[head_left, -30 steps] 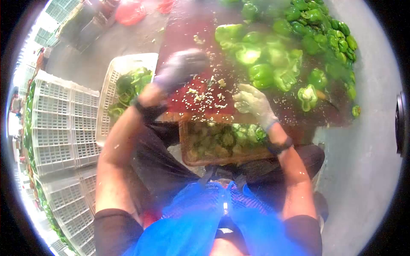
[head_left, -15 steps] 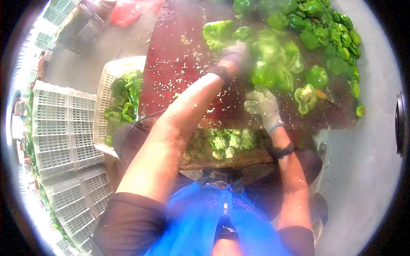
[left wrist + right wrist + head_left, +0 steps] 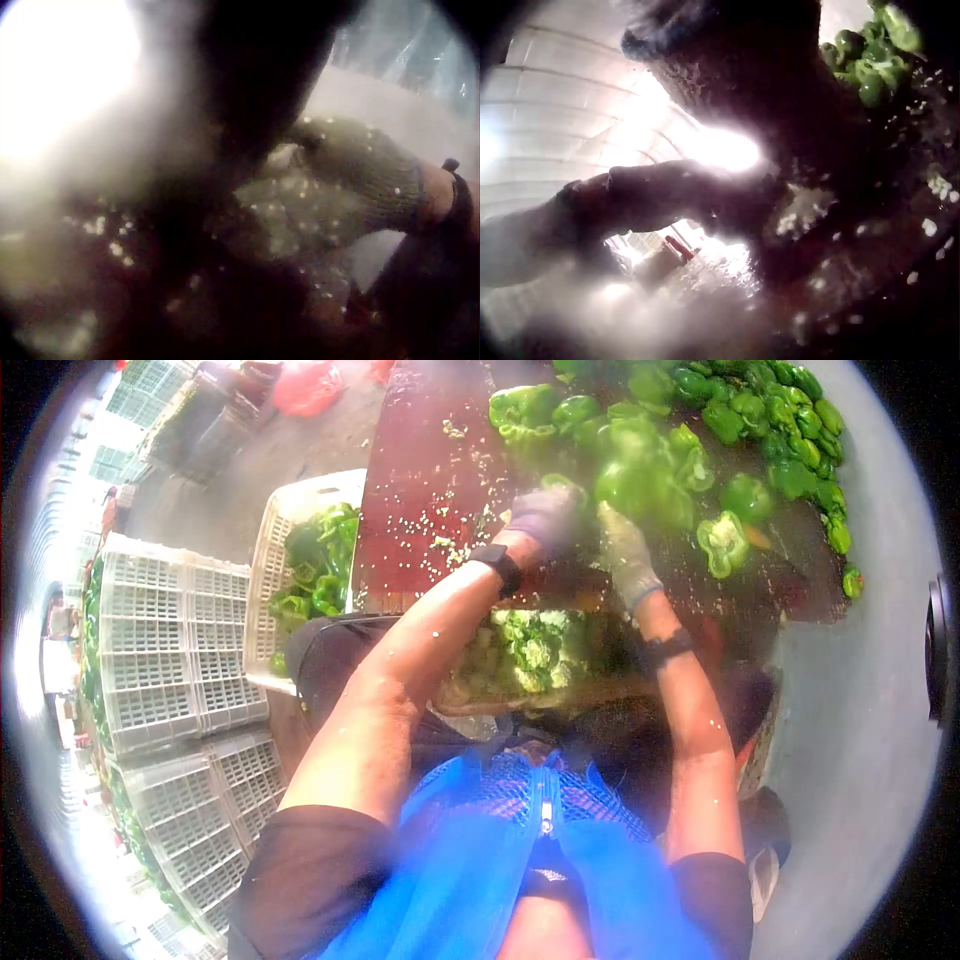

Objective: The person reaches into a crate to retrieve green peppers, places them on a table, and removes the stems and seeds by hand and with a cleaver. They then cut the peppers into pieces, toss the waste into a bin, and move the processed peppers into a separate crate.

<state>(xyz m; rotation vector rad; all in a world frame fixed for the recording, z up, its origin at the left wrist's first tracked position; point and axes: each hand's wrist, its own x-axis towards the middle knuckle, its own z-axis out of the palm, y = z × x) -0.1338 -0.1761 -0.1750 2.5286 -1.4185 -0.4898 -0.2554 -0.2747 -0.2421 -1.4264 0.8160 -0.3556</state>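
Note:
In the head view my left hand, in a purplish-grey glove, grips a green bell pepper over the red table; motion blurs both. Close on its right is my right hand in a pale, seed-specked glove, a fingertip pointing up toward the pepper. The left wrist view shows the right hand's knit glove dotted with seeds, its fingers lost in shadow, so I cannot tell what it holds. A pale seedy clump shows between dark hand shapes in the right wrist view.
Opened bell peppers lie just beyond the hands, with a heap of whole ones at the far right. Seeds litter the red tabletop. A bin of pale cores sits below the table edge. White crates stand left.
My left hand swung right from the seed-strewn side to the peppers, then drew back slightly with a pepper. My right hand, low near the table edge before, moved up beside it.

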